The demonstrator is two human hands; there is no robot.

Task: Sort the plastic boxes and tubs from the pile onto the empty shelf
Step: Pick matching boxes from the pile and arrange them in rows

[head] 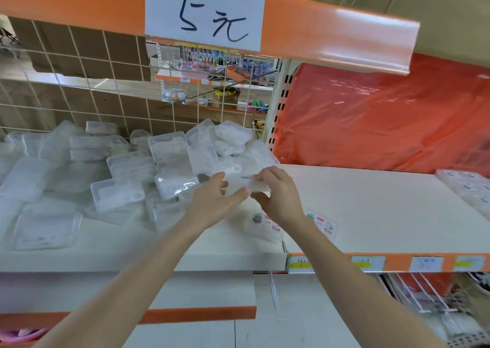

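Gripping a small clear tub [256,186] at the right edge of the pile [119,172], the right hand [278,196] curls its fingers over it, while the left hand [212,202] lies close beside with fingers fairly straight, their tips touching the tub. The pile spreads left and far; the empty shelf [371,204] opens to the right, so the right hand is the nearer one for the carry. Blur hides the tub's outline, so its long axis cannot be told. Labelled boxes [265,228] sit just nearer than the hands.
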